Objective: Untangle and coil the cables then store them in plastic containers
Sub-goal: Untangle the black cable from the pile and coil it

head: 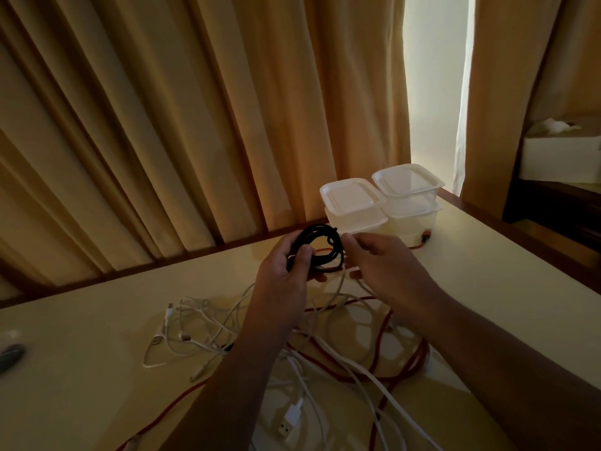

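Above the worktop (97, 320), clasps a black cable coil (320, 237) in the left grip (286, 265); pinches the coil's right edge with the right grip (380, 258). Hovers over tangled white and red cables (325, 346); stacked lidded containers (380, 203) just beyond, rightward.

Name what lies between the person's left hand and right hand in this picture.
The head view shows a coiled black cable between them: the left hand grips its left side and the right hand pinches its right edge, above the table.
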Tool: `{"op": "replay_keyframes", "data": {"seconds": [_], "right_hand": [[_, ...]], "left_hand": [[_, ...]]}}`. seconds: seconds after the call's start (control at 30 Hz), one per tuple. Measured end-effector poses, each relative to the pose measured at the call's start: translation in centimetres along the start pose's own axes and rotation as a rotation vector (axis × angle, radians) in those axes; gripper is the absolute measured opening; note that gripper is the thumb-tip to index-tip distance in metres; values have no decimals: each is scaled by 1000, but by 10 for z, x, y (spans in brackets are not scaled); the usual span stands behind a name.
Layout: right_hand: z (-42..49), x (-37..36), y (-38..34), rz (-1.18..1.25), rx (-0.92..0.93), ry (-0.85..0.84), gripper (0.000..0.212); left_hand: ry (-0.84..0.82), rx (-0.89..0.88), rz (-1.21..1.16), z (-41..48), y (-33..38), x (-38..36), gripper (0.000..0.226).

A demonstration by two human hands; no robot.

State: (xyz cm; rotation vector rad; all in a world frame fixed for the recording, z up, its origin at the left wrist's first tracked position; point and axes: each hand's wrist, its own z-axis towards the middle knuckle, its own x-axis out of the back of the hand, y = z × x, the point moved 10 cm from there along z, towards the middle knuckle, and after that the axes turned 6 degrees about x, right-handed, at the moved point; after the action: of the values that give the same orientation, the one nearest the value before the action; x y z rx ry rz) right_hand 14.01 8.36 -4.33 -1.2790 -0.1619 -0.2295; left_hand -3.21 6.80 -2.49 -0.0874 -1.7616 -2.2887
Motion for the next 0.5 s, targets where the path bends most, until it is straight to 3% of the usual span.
{"op": "replay_keyframes", "data": {"seconds": [0.13, 0.2, 0.5], "right_hand": [[-6, -26, 7, 479, -242, -158, 20], [-8, -28, 4, 602, -274, -184, 20], [-1, -21, -5, 401, -175, -156, 30]], "left_hand": [[-9, 32, 34, 2, -2, 3, 28], [-44, 67, 47, 2, -4, 1, 28], [-153, 44, 306, -4, 10, 10, 31]]}}
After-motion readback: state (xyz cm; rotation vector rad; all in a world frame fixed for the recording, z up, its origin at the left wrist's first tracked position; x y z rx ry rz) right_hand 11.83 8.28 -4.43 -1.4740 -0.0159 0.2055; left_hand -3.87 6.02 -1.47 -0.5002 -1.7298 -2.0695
